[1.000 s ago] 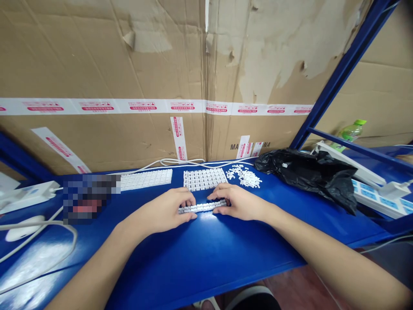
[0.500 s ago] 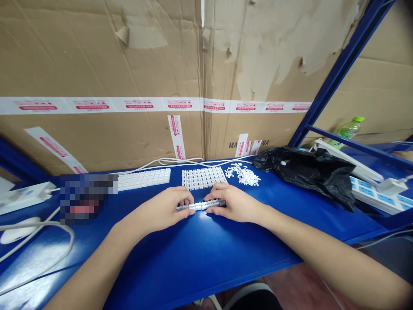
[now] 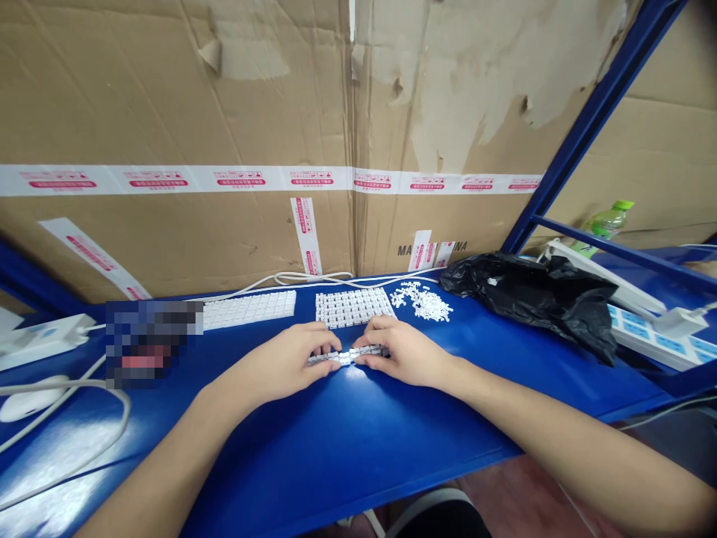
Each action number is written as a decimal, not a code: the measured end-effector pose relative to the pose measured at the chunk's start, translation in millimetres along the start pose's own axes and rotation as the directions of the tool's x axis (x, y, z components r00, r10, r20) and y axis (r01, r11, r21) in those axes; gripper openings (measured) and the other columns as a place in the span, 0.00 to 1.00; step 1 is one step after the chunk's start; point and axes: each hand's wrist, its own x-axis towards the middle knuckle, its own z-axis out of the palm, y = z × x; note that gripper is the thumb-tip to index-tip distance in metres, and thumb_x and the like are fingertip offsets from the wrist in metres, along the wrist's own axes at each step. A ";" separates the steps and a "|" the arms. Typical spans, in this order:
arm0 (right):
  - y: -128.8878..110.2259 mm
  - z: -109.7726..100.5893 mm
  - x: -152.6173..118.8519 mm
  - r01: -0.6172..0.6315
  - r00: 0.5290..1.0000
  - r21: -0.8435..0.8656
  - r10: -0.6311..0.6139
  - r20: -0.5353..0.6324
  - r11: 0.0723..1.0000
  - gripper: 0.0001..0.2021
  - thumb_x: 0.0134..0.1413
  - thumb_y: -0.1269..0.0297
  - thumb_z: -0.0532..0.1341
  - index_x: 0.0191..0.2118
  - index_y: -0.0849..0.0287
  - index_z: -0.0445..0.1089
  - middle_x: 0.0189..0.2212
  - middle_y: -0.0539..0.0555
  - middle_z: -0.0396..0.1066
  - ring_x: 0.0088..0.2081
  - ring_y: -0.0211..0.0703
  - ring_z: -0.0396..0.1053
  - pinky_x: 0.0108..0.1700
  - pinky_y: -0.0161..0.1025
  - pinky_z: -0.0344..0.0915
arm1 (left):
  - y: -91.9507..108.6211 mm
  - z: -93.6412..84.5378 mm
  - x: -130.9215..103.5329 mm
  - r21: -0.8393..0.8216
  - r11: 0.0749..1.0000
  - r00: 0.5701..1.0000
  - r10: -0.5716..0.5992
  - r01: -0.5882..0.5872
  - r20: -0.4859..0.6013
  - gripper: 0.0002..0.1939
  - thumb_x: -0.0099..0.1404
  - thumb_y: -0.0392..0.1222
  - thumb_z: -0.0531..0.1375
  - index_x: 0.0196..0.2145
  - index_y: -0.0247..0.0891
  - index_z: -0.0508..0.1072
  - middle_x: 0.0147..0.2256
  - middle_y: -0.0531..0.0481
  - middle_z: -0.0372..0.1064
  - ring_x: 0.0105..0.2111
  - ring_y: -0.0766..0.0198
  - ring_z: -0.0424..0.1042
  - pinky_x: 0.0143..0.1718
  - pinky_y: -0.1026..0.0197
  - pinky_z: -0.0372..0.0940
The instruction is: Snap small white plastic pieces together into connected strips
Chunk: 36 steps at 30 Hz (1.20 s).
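Between my two hands is a narrow strip of small white plastic pieces (image 3: 346, 359), held just above the blue tabletop. My left hand (image 3: 288, 361) pinches its left end between thumb and fingers. At the other end, my right hand (image 3: 411, 354) grips it the same way, covering part of the strip. Only a short middle stretch shows between the fingertips. Directly behind the hands lies a sheet of white pieces in rows (image 3: 355, 306). A loose heap of tiny white parts (image 3: 431, 305) sits to its right.
A white gridded panel (image 3: 252, 310) lies back left, beside a blurred-out patch. White cables (image 3: 314, 279) run along the cardboard wall (image 3: 252, 232). On the right are a black plastic bag (image 3: 532, 299), a power strip (image 3: 650, 336) and a blue metal post (image 3: 594, 127).
The fingertips of both hands have come slightly closer together along the strip. Nothing else has visibly moved, apart from a slight camera shift.
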 end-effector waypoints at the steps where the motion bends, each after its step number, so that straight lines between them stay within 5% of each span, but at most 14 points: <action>1: -0.2 -0.1 0.0 -0.001 1.000 -0.002 0.001 0.001 1.000 0.11 0.69 0.64 0.71 0.54 0.57 0.82 0.45 0.57 0.76 0.49 0.50 0.75 0.53 0.44 0.70 | 0.6 0.2 -0.1 0.002 1.000 1.000 -0.002 0.002 -0.002 0.12 0.77 0.49 0.60 0.50 0.44 0.82 0.45 0.47 0.77 0.42 0.53 0.77 0.43 0.55 0.69; 10: -0.2 -0.5 -0.8 0.005 1.000 -0.021 -0.005 0.006 1.000 0.11 0.69 0.64 0.70 0.53 0.58 0.81 0.46 0.57 0.76 0.49 0.50 0.75 0.53 0.45 0.71 | 5.5 4.0 0.9 0.023 0.999 0.998 -0.027 0.028 -0.049 0.10 0.75 0.49 0.61 0.41 0.42 0.79 0.41 0.48 0.77 0.40 0.54 0.76 0.41 0.54 0.68; 26: 1.9 -9.8 0.0 -0.009 0.998 0.018 0.007 0.063 1.000 0.17 0.67 0.62 0.73 0.57 0.60 0.79 0.49 0.60 0.77 0.51 0.52 0.75 0.57 0.48 0.72 | -0.5 -6.0 -2.3 -0.051 0.997 0.998 -0.064 0.063 -0.013 0.13 0.69 0.53 0.69 0.46 0.44 0.82 0.44 0.48 0.79 0.42 0.53 0.78 0.42 0.55 0.71; 32: 13.7 -27.1 -2.3 -0.012 0.986 0.097 -0.004 0.166 0.995 0.21 0.65 0.72 0.70 0.62 0.58 0.76 0.53 0.59 0.78 0.51 0.49 0.77 0.57 0.47 0.72 | -11.6 -11.7 -6.4 -0.151 0.980 0.992 -0.121 0.126 0.042 0.23 0.64 0.53 0.71 0.54 0.43 0.80 0.45 0.47 0.82 0.43 0.52 0.81 0.42 0.55 0.74; 36: 16.7 -29.8 -1.8 -0.002 0.986 0.108 -0.016 0.166 0.994 0.18 0.63 0.74 0.70 0.57 0.57 0.78 0.50 0.56 0.80 0.48 0.47 0.77 0.52 0.44 0.73 | -13.9 -11.4 -5.3 -0.164 0.976 0.989 -0.138 0.145 0.053 0.17 0.64 0.51 0.70 0.49 0.43 0.82 0.43 0.48 0.83 0.42 0.52 0.82 0.41 0.56 0.74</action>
